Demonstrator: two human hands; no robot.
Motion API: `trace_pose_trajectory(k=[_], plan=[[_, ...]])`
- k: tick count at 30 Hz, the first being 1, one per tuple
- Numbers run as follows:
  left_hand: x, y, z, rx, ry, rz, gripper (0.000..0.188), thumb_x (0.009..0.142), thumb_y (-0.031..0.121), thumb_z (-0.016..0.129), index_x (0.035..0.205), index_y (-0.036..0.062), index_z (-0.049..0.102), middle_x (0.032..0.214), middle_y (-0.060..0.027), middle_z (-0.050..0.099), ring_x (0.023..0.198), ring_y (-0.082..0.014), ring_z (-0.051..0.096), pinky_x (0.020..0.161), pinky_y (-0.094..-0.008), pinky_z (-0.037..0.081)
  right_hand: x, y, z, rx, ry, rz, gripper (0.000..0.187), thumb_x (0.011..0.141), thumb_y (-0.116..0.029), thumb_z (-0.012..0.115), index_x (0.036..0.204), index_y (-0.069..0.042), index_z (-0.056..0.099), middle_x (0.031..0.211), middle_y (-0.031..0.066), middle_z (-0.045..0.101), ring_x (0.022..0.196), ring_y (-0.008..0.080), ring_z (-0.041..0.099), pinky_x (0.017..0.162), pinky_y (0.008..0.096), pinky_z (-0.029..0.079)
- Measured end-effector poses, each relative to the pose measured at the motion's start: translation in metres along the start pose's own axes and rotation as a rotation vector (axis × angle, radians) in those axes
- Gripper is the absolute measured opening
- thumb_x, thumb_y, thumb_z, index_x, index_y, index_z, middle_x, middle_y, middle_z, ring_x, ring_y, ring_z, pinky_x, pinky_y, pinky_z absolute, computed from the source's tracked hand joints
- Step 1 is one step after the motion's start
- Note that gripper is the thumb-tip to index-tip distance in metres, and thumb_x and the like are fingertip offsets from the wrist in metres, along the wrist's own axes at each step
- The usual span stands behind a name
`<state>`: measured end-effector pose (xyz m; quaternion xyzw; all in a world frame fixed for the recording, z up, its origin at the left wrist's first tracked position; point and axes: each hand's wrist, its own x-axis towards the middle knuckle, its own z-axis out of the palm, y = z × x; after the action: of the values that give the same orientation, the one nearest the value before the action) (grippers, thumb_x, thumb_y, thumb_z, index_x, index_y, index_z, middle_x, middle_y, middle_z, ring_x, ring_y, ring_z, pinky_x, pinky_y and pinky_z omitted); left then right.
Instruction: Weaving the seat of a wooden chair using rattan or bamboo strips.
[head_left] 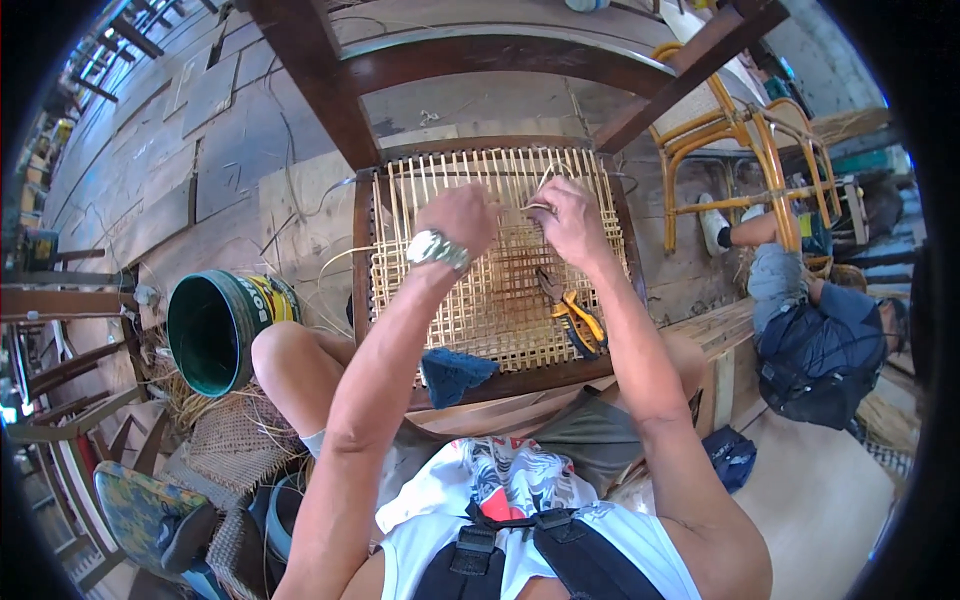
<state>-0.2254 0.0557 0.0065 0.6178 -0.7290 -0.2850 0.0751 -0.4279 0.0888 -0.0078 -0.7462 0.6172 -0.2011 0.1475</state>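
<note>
In front of me is a dark wooden chair [480, 68] with a seat of pale woven cane [440, 300]; long strands run lengthwise at its far part. My right hand [570, 220] is closed, thumb and fingers pinching a thin cane strand [540, 207] above the far right of the seat. Over the far left-middle, my left hand [460, 215], with a metal watch [437, 250] on its wrist, is curled closed; what it grips is hidden. Pliers with yellow and black handles [577, 318] lie on the weave's right side. A blue cloth [455, 376] hangs over the near edge.
A dark green bucket [215, 330] stands left of my knee, near loose cane strips [185, 395]. At the right, another person in dark clothing [825, 350] sits low by a rattan chair [735, 140]. Wooden boards [235, 130] cover the floor at the far left.
</note>
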Motion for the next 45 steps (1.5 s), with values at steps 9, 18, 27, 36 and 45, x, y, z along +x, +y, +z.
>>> trace_pose_trajectory(k=[9, 18, 27, 36, 45], plan=[[-0.078, -0.074, -0.097, -0.128, 0.299, 0.078, 0.041, 0.087, 0.044, 0.075, 0.077, 0.0041, 0.069, 0.066, -0.0121, 0.067, 0.059, -0.0272, 0.065, 0.057, -0.0392, 0.049, 0.04, -0.069, -0.013, 0.499, -0.057, -0.028, 0.023, 0.098, -0.029, 0.065, 0.11, -0.009, 0.069, 0.119, 0.0066, 0.065, 0.103, 0.0218, 0.063, 0.087, 0.0462, 0.051], [-0.049, -0.085, -0.068, -0.38, 0.276, 0.045, 0.041, 0.088, 0.041, 0.076, 0.078, 0.002, 0.066, 0.065, -0.0117, 0.066, 0.057, -0.0212, 0.063, 0.056, -0.0352, 0.049, 0.057, 0.013, -0.018, 0.433, 0.196, 0.193, 0.02, 0.094, -0.023, 0.069, 0.106, -0.007, 0.074, 0.1, 0.0061, 0.075, 0.091, 0.0168, 0.071, 0.082, 0.0311, 0.056], [-0.075, -0.105, -0.016, -0.023, 0.666, -0.007, 0.03, 0.096, 0.036, 0.066, 0.084, 0.0097, 0.06, 0.075, -0.0099, 0.065, 0.067, -0.0333, 0.064, 0.057, -0.0444, 0.048, 0.134, 0.035, -0.02, -0.029, -0.3, 0.037, 0.047, 0.078, -0.028, 0.068, 0.12, -0.008, 0.073, 0.108, 0.0166, 0.074, 0.102, 0.0272, 0.071, 0.092, 0.0386, 0.056], [-0.078, -0.119, -0.013, -0.251, 0.702, 0.032, 0.032, 0.094, 0.04, 0.069, 0.085, 0.0098, 0.063, 0.072, -0.0088, 0.062, 0.064, -0.0303, 0.061, 0.059, -0.0403, 0.047, 0.155, 0.004, -0.02, -0.196, -0.451, 0.203, 0.05, 0.067, -0.03, 0.08, 0.106, 0.0, 0.071, 0.101, 0.0171, 0.074, 0.094, 0.0288, 0.071, 0.085, 0.038, 0.055], [-0.079, -0.12, -0.017, -0.299, 0.688, -0.004, 0.029, 0.093, 0.039, 0.07, 0.084, 0.0117, 0.062, 0.077, -0.0093, 0.066, 0.066, -0.0333, 0.064, 0.058, -0.0428, 0.048, 0.17, -0.028, -0.012, -0.379, -0.474, 0.299, 0.048, 0.057, -0.022, 0.078, 0.1, -0.001, 0.073, 0.093, 0.0189, 0.075, 0.087, 0.0306, 0.073, 0.077, 0.0385, 0.058]])
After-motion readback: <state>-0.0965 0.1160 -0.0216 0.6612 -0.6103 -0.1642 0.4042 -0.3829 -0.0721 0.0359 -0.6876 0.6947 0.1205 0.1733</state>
